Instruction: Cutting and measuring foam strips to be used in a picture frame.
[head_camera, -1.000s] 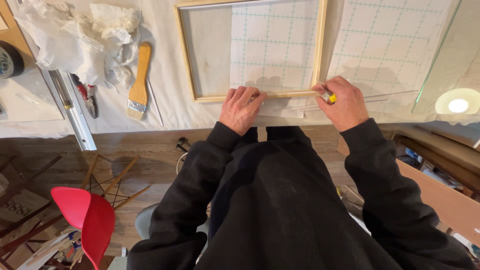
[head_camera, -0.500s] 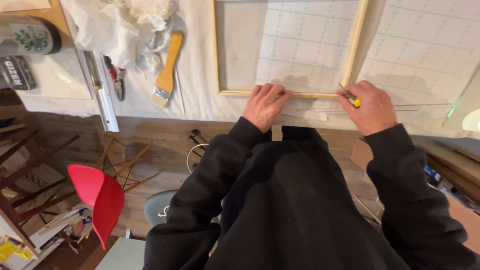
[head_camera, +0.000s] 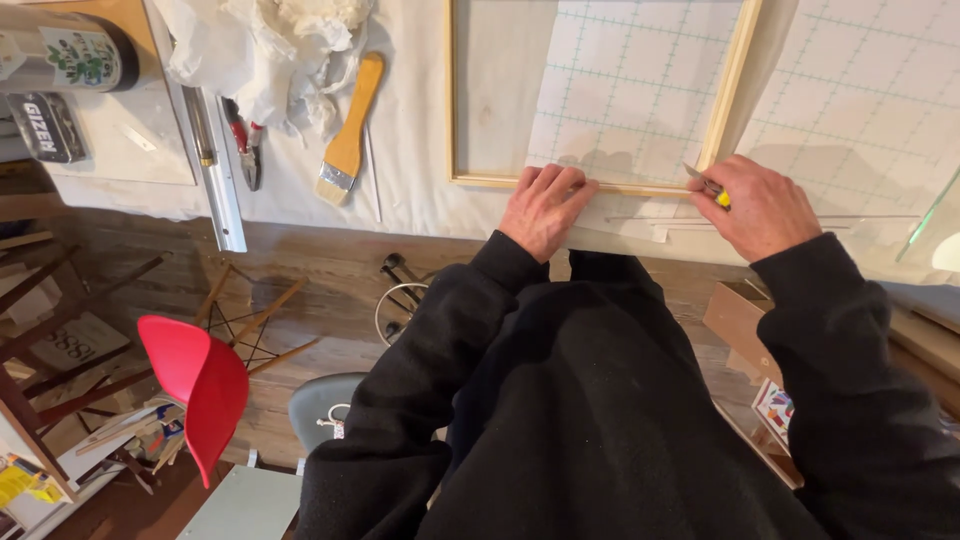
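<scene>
Wooden frame (head_camera: 600, 186) pinned flat by left hand (head_camera: 541, 208), right hand (head_camera: 758, 208) gripping yellow cutter (head_camera: 708, 185) w/ closed fingers; blade could slip toward fingers imo

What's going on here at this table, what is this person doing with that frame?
A person in a black top leans over a white-covered worktable. The left hand presses flat on the lower rail of a light wooden frame, which lies on gridded sheet material. The right hand has its grip on a small yellow-handled tool at the frame's lower right corner. A paintbrush, red-handled pliers and a metal ruler lie unused to the left.
</scene>
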